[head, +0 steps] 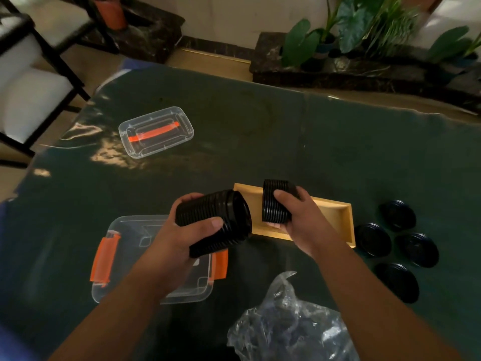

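The dark green table fills the view, its near edge cut off. Left of the wooden tray, a clear box with orange latches sits partly hidden under the left forearm. In front of the tray is a crumpled plastic bag, contents hard to make out. The left hand wraps round the bigger black ribbed stack, just left of the tray. The right hand grips the smaller stack over the tray, most fingers hidden behind. Four dim black discs lie to the right of the tray.

Glossy ribbed black plastic is seen in both lid stacks; smooth matt wood in the tray; clear plastic in the box; crinkled film at six o'clock.
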Motion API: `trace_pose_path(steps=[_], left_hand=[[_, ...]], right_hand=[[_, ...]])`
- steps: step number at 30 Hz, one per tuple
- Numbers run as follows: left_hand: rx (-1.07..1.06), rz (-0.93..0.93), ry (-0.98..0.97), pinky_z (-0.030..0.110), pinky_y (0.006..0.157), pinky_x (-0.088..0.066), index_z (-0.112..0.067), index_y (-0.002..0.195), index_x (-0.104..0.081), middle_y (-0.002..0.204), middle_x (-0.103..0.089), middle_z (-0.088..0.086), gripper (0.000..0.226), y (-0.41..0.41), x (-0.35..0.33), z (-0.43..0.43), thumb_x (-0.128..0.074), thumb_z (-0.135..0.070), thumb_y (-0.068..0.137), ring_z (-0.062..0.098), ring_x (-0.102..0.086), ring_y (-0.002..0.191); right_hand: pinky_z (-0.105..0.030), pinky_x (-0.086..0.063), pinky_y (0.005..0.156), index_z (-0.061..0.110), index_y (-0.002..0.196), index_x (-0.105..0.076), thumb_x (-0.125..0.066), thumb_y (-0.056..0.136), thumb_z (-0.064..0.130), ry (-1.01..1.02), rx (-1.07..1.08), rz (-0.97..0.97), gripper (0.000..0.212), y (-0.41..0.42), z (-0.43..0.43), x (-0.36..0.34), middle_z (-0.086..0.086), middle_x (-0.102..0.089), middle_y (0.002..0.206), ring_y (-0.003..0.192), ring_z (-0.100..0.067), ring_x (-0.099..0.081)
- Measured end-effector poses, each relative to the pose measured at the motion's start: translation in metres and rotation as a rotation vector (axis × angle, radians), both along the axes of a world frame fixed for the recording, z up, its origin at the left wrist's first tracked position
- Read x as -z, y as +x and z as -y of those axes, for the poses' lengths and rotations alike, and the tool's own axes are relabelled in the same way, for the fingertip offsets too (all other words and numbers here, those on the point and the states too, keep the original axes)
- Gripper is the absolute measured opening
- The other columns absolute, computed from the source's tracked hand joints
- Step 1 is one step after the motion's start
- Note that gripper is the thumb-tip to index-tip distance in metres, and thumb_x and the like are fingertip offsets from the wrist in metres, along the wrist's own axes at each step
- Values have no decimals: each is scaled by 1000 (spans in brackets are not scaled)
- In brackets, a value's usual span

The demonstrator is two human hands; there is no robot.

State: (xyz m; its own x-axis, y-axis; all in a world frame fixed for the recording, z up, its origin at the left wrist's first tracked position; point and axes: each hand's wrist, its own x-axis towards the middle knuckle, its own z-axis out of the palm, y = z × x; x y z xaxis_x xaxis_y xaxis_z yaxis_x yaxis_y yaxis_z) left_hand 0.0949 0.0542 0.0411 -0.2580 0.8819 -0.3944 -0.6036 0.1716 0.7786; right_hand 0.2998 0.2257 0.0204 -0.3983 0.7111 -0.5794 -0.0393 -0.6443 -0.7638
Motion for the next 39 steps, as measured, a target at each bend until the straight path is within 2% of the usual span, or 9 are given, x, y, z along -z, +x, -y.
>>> trace_pose_path(steps=[2, 6, 9, 12, 22, 25, 29, 34, 39], left_hand=[[2, 4, 8, 50, 78, -64, -29, 126, -62, 123, -72, 14, 79, -4, 0, -3, -97, -20, 56, 39, -75, 109], [33, 5, 29, 58, 90, -62, -25, 131, -59, 126, -70, 19, 95, -11, 1, -7, -106, -32, 49, 44, -70, 117], [51, 0, 31, 58, 90, -62, -27, 129, -61, 126, -69, 19, 89, -16, 5, -9, -105, -32, 52, 46, -69, 118], [57, -17, 24, 58, 88, -62, -29, 125, -63, 125, -70, 16, 82, -19, 7, -11, -105, -32, 54, 44, -71, 116], [56, -43, -22, 52, 86, -63, -32, 121, -65, 120, -74, 9, 85, -13, 14, -12, -107, -34, 47, 40, -72, 115], [54, -44, -35, 49, 84, -63, -32, 121, -65, 118, -75, 9, 84, -9, 15, -12, -106, -32, 47, 38, -73, 113], [43, -19, -19, 45, 80, -64, -34, 116, -68, 115, -77, 7, 66, -5, 18, -12, -94, -18, 58, 34, -75, 109], [63, -10, -11, 43, 78, -64, -29, 124, -63, 116, -75, 9, 73, 3, 17, -16, -91, -16, 58, 33, -76, 107], [57, -39, -9, 41, 76, -64, -28, 126, -61, 114, -75, 8, 77, 7, 17, -21, -93, -18, 57, 30, -76, 105]], right_hand=[[-50, -64, 88, 26, 140, -49, -89, 80, 28, 140, -89, 191, 73, -15, -13, 6, -14, -64, 133, 110, -34, -73], [-28, -53, 83, 42, 132, -42, -93, 68, 45, 566, -406, 724, 81, -50, -22, 23, 10, -57, 117, 103, -13, -61], [-45, -51, 95, 29, 141, -40, -86, 72, 45, 904, -687, 1011, 85, -71, -13, 43, -6, -52, 122, 113, -29, -55], [-53, -53, 101, 20, 148, -36, -87, 76, 42, 1032, -858, 1184, 92, -81, -5, 52, -17, -54, 132, 121, -37, -55], [-53, -42, 117, 19, 158, -29, -86, 84, 33, 1150, -935, 1271, 94, -75, 7, 58, -20, -46, 150, 137, -39, -48], [-52, -43, 116, 15, 155, -29, -88, 80, 34, 1178, -927, 1298, 97, -78, 9, 59, -20, -48, 146, 134, -38, -50], [-51, -47, 112, 15, 147, -33, -89, 77, 38, 1198, -897, 1273, 93, -77, 9, 60, -18, -52, 141, 129, -36, -53], [-51, -48, 111, 21, 143, -41, -96, 67, 37, 1247, -844, 1255, 95, -71, 6, 63, -13, -45, 147, 132, -35, -48], [-50, -49, 107, 23, 140, -49, -94, 68, 40, 1293, -811, 1244, 87, -63, 0, 69, -11, -49, 140, 127, -33, -49]])
